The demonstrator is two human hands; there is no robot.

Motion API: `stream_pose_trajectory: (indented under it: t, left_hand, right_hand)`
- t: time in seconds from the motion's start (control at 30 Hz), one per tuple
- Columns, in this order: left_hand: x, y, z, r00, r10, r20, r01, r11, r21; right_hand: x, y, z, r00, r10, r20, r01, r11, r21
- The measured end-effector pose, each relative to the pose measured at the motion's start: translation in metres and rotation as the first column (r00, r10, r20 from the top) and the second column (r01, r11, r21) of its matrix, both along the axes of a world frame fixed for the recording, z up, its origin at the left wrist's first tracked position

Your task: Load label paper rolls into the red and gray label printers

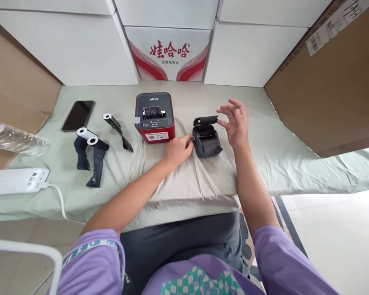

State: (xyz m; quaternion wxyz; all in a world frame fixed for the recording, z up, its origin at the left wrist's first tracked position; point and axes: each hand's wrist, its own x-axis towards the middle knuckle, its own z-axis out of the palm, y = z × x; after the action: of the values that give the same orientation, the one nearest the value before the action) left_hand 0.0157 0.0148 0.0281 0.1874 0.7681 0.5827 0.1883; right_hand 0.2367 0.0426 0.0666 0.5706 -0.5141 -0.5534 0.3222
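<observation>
A small black portable printer (pixel 206 141) sits on the cloth with its lid (pixel 205 120) raised. Inside its bay lies a dark roll (pixel 204 132), and a dark strip reaches over the front edge. My left hand (pixel 178 151) is curled against the printer's left side, gripping its edge. At the lid's right end is my right hand (pixel 234 122), its fingers spread and a fingertip at or very near the lid. Just left of my left hand stands a red and black printer (pixel 155 117) with a dark printed strip in its top slot.
Several rolls with black strips (pixel 98 144) lie to the left, near a phone (pixel 78 116). Farther left are a plastic bottle (pixel 17 138) and a white power strip (pixel 15 181) with a cable. White boxes (pixel 169 53) line the back; a cardboard box (pixel 329 90) stands right.
</observation>
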Motion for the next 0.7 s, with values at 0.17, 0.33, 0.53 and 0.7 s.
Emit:
stream_pose_trajectory:
  t: [0.17,0.33,0.53,0.7]
  left_hand:
    - [0.001,0.0,0.001,1.0,-0.002,0.006,0.002,1.0,-0.007]
    - [0.001,0.001,0.001,1.0,-0.003,0.022,0.003,1.0,-0.008]
    - [0.001,0.002,0.001,1.0,-0.016,0.027,0.016,1.0,-0.006]
    - [0.0,0.002,0.002,0.999,-0.021,0.039,0.022,0.999,-0.029]
  right_hand:
    - [-0.001,0.003,-0.01,0.999,0.005,0.049,-0.011,0.993,0.121]
    - [0.0,-0.002,-0.006,0.881,-0.006,0.473,-0.054,0.992,0.113]
    - [-0.01,-0.001,0.009,0.468,0.159,0.869,0.048,0.978,-0.205]
    - [-0.03,0.008,0.022,0.24,0.235,0.942,0.106,0.958,-0.267]
